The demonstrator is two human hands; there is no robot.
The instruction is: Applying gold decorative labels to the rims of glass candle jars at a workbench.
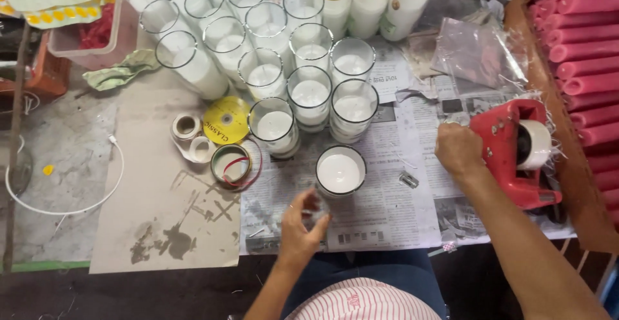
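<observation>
Candle glass (pixel 340 171) stands on the newspaper (pixel 387 210), left hand (pixel 301 226) pinching its base, fingertips partly hidden. Right hand (pixel 458 150), clenched, reaches the red tape dispenser (pixel 509 152); whether it grips anything is unclear.

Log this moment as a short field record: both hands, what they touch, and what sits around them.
left hand: at the base of the nearest glass candle jar; grip closed on something small, too blurred to name
right hand: fist on the red tape dispenser
surface: newspaper under jar and hands
behind jar: cluster of glass jars filled with white wax
left of jar: yellow disc, small tape rolls
right edge: stacked pink candle rods
</observation>
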